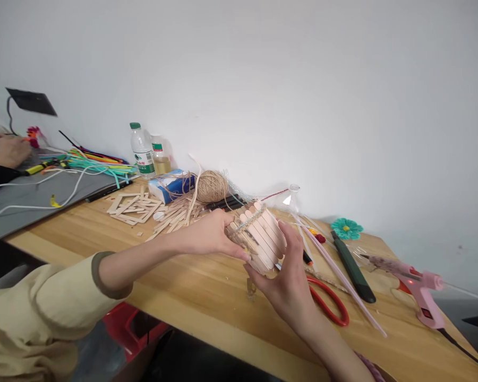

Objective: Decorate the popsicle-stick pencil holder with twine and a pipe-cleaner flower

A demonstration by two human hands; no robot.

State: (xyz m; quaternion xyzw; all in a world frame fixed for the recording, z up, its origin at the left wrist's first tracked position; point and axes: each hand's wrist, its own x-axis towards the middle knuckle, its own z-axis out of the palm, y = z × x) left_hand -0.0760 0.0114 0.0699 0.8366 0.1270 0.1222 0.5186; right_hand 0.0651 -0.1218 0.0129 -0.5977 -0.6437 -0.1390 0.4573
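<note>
Between both hands I hold a small craft piece made of wooden popsicle sticks (265,236), tilted above the table. Twine and a shiny tinsel strand run across its side. My left hand (213,233) grips its left edge, thumb along the lower side. My right hand (290,276) closes round its right and lower edge. Beneath, red-handled scissors (334,305) lie partly hidden by my right hand. Behind the piece sit a ball of twine (212,185) and several dark pens (227,203).
On the right are a pink glue gun (418,286), a dark green cutter (352,268) and a teal flower (346,228). Loose wooden sticks (133,208), a water bottle (141,151) and pipe cleaners (91,162) are left. Another person's hand (10,151) is at far left.
</note>
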